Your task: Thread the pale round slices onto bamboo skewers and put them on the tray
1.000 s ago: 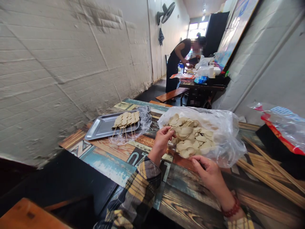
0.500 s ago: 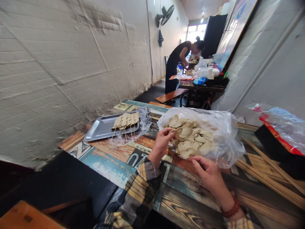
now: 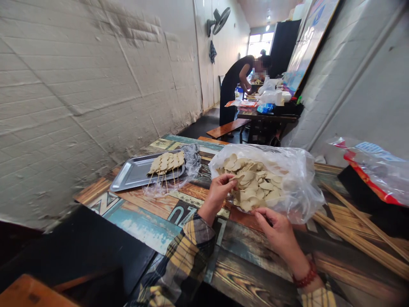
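A heap of flat, beige oval slices point(image 3: 255, 194) lies in an open clear plastic bag point(image 3: 300, 170) in front of me. My left hand point(image 3: 220, 189) is closed at the left side of the heap, with one slice pinched between thumb and fingers. At the heap's near edge, my right hand point(image 3: 275, 226) has its thumb and fingertips pressed together; whatever they hold is too small to make out. To the left, a metal tray point(image 3: 129, 172) bears skewered slices point(image 3: 166, 162), their thin sticks pointing toward me over the tray's edge.
Long bamboo skewers point(image 3: 361, 241) lie on the patterned table point(image 3: 140, 221) at the right, by a black box point(image 3: 361, 192) with red-edged plastic packaging. Crumpled clear plastic point(image 3: 191, 160) touches the tray. Farther back, another person point(image 3: 234, 85) bends over a second table beside a bench point(image 3: 228, 128).
The whole view has shifted slightly. My left hand keeps its slice near the heap, and my right hand stays pinched at the near edge; both have barely moved.
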A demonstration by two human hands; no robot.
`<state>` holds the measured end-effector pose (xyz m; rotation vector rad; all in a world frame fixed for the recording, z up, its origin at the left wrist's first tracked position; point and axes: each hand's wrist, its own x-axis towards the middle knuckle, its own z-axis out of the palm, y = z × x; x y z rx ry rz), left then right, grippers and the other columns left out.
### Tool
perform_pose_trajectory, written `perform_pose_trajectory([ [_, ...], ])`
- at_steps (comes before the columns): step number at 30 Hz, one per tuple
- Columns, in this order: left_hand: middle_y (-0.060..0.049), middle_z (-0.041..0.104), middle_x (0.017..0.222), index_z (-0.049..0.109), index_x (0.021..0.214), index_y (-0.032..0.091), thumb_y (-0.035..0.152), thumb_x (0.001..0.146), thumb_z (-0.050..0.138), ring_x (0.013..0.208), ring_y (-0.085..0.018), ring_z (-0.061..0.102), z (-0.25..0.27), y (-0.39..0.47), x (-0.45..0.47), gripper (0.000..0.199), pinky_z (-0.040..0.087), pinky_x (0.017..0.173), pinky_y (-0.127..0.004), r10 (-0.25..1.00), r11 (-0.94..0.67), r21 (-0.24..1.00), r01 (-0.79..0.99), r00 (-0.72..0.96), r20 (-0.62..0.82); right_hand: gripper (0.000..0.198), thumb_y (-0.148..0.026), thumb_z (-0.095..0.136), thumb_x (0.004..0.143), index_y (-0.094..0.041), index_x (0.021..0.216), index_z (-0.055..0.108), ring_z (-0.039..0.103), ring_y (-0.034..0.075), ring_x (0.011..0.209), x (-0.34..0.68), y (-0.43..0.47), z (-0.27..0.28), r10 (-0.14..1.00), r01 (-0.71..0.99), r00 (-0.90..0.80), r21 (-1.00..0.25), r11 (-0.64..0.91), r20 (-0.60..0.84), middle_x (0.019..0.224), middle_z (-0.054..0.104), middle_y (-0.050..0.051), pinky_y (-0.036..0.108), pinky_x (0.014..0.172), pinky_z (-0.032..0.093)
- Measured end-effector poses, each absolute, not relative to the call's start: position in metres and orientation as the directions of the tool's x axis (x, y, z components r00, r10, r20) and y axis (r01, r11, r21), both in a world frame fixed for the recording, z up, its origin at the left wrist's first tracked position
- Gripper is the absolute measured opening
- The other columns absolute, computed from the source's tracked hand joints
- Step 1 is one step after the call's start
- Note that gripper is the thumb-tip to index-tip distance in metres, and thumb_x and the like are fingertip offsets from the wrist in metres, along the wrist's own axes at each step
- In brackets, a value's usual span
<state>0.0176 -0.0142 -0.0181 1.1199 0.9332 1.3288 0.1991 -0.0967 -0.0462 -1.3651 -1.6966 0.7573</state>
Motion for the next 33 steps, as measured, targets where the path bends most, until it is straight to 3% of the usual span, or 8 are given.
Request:
perform_pose_trajectory([
  [8, 0.002, 0.056, 0.061, 0.062, 0.075, 0.015, 0.031, 0.061, 0.077, 0.051, -0.007, 0.050, -0.0214, -0.0113, 0.0176, 0.026, 0.030, 0.049, -0.020, 0.999, 0.015, 0.924, -0.381, 0.033, -0.003, 0.033, -0.044, 0.051, 0.085, -0.019, 0.083, 0.073, 0.069, 0.024, 0.075, 0.1989, -0.0979, -0.0419, 0.967, 0.491, -0.053, -0.837, 0.242, 0.248, 0.082, 0.075, 0.007, 0.032, 0.068, 0.053],
  [15, 0.004, 0.050, 0.057, 0.058, 0.065, 0.015, 0.035, 0.054, 0.082, 0.050, -0.007, 0.050, -0.0203, -0.0116, 0.0174, 0.033, 0.036, 0.048, -0.020, 0.986, 0.162, 0.858, -0.488, 0.115, -0.121, 0.034, -0.045, 0.052, 0.085, -0.019, 0.086, 0.074, 0.070, 0.024, 0.077, 0.1998, -0.0981, -0.0447, 0.962, 0.488, -0.053, -0.834, 0.258, 0.267, 0.085, 0.076, 0.008, 0.034, 0.070, 0.055],
  [27, 0.004, 0.046, 0.057, 0.057, 0.061, 0.013, 0.031, 0.050, 0.084, 0.051, -0.005, 0.043, -0.0229, -0.0091, 0.0181, 0.034, 0.038, 0.047, -0.018, 0.984, 0.175, 0.806, -0.566, 0.082, -0.156, 0.033, -0.046, 0.055, 0.083, -0.020, 0.084, 0.075, 0.071, 0.025, 0.078, 0.1999, -0.0997, -0.0436, 0.958, 0.491, -0.041, -0.830, 0.266, 0.283, 0.086, 0.076, 0.009, 0.037, 0.072, 0.056],
  [33, 0.002, 0.053, 0.060, 0.061, 0.063, 0.013, 0.029, 0.049, 0.084, 0.054, -0.006, 0.045, -0.0220, -0.0094, 0.0181, 0.031, 0.038, 0.048, -0.019, 0.981, 0.188, 0.781, -0.596, 0.077, -0.177, 0.032, -0.047, 0.056, 0.083, -0.022, 0.083, 0.075, 0.071, 0.024, 0.078, 0.2002, -0.0990, -0.0457, 0.959, 0.487, -0.037, -0.833, 0.263, 0.281, 0.086, 0.076, 0.008, 0.034, 0.072, 0.056],
])
